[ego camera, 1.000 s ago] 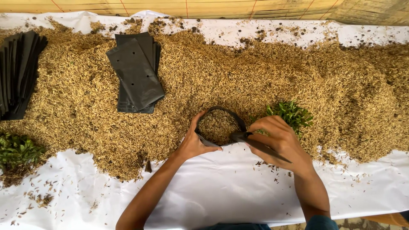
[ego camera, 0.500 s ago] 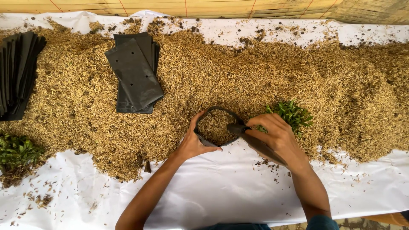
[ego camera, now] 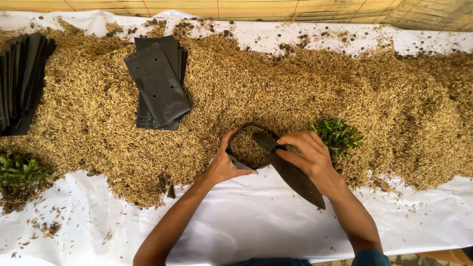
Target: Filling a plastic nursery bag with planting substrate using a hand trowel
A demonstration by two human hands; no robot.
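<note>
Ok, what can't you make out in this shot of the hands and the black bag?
Head view:
- Lower part of the black bag: covered by the right hand.
- Bag depth: husk fill hides its inside.
- Left hand palm: turned away, under the bag rim.
- Black bag stack: cut off at the left edge.
- Green seedlings: stems buried in husks.

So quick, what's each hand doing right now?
Left hand: closed on the rim of the black grow bag.
Right hand: pinching the bag's opposite edge.

Matt black plastic bag (ego camera: 290,172), rough dry husks (ego camera: 256,88), smooth white sheet (ego camera: 256,216)
</note>
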